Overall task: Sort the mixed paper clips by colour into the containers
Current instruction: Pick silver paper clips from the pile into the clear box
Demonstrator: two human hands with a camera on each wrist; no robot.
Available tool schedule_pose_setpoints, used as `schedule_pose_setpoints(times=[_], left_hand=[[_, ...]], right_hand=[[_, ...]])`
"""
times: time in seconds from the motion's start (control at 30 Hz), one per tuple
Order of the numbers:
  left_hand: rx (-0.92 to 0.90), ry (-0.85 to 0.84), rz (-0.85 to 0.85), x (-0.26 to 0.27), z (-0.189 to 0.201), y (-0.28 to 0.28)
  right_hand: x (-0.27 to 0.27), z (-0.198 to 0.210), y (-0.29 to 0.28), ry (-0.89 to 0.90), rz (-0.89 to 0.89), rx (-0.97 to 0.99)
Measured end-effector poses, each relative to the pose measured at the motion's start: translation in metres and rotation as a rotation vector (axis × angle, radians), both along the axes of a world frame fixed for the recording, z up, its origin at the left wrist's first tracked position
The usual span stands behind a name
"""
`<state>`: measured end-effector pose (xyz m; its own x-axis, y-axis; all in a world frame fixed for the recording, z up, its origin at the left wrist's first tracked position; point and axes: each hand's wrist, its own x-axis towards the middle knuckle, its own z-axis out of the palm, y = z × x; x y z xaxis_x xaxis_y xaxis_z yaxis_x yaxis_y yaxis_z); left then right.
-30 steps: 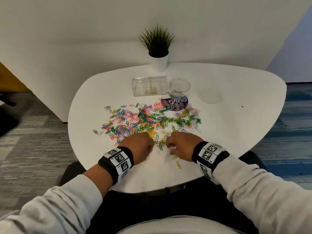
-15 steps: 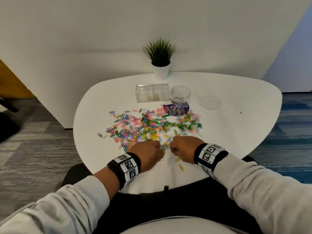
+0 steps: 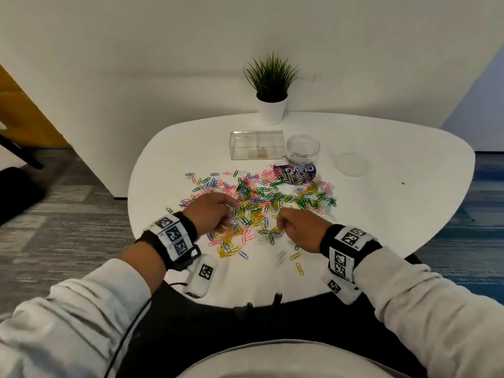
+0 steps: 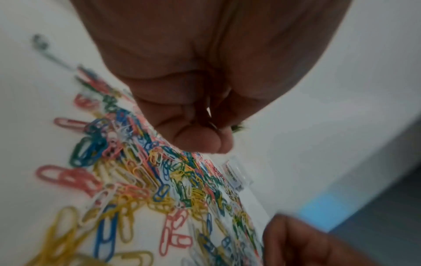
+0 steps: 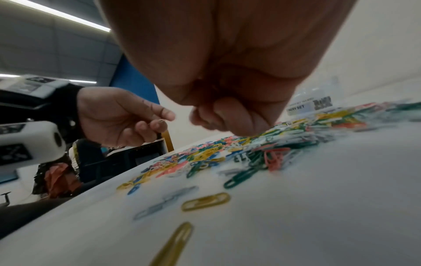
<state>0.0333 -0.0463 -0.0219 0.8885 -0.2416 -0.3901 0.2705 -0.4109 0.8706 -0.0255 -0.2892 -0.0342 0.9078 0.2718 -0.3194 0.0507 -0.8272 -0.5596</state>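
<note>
A heap of mixed paper clips (image 3: pixel 261 199) in pink, green, blue, yellow and white covers the middle of the white table (image 3: pixel 395 203). My left hand (image 3: pixel 230 215) hovers over the heap's near left part. Its fingers are curled and it pinches a thin pale clip (image 5: pixel 159 120) between thumb and finger. My right hand (image 3: pixel 282 225) has its fingertips (image 5: pixel 246 128) bunched down on a clip at the heap's near edge. A clear rectangular box (image 3: pixel 256 145) and a clear round jar (image 3: pixel 302 147) stand behind the heap.
A round clear lid (image 3: pixel 351 164) lies right of the jar. A purple packet (image 3: pixel 296 170) sits partly under clips. A potted plant (image 3: pixel 271 88) stands at the table's far edge by the wall. A few stray yellow clips (image 3: pixel 299 268) lie near the front edge.
The hands, close together low on the table before, have drawn apart. The left hand has lifted and turned, with a pale clip between its fingers. The head view has shifted.
</note>
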Motion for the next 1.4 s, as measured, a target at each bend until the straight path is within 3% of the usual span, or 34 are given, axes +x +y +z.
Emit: schedule_pose_setpoints(times=[0.07, 0.13, 0.17, 0.27, 0.33, 0.4, 0.83, 0.9, 0.97, 1.03, 1.17, 1.27, 1.4], left_hand=[[-0.002, 0.132, -0.001, -0.006, 0.001, -0.001], [0.097, 0.149, -0.089, -0.009, -0.002, -0.007], [0.230, 0.077, -0.199, -0.010, -0.005, -0.009], [0.645, -0.346, -0.608, -0.017, -0.016, -0.021], [0.844, -0.558, -0.727, -0.027, -0.021, -0.027], [0.924, -0.629, -0.748, -0.033, -0.028, -0.033], [1.038, -0.671, -0.745, -0.045, -0.038, -0.050], [0.978, -0.598, -0.694, -0.040, -0.031, -0.048], [0.789, -0.466, -0.610, -0.029, -0.022, -0.040], [0.504, -0.325, -0.486, -0.013, -0.012, -0.032], [-0.119, 0.140, 0.001, 0.011, 0.006, -0.024], [-0.211, 0.214, 0.065, 0.033, 0.020, -0.027], [-0.188, 0.146, 0.024, 0.076, 0.041, -0.036]], right_hand=[[-0.002, -0.001, 0.003, 0.111, 0.102, -0.096], [-0.004, -0.001, 0.007, 0.123, 0.188, -0.187], [-0.006, -0.003, 0.008, 0.099, 0.214, -0.242], [-0.008, -0.006, 0.010, 0.012, 0.280, -0.382], [-0.009, -0.008, 0.011, 0.008, 0.277, -0.395], [-0.008, -0.010, 0.013, 0.003, 0.288, -0.398], [-0.012, -0.016, 0.024, -0.074, 0.405, -0.515], [-0.010, -0.014, 0.021, -0.093, 0.373, -0.485], [-0.004, -0.009, 0.011, -0.080, 0.291, -0.366], [0.008, 0.003, -0.006, -0.073, 0.154, -0.193], [0.045, 0.030, -0.053, -0.196, -0.095, -0.037], [0.076, 0.040, -0.096, -0.239, -0.197, -0.075], [0.101, 0.038, -0.149, -0.218, -0.298, -0.162]])
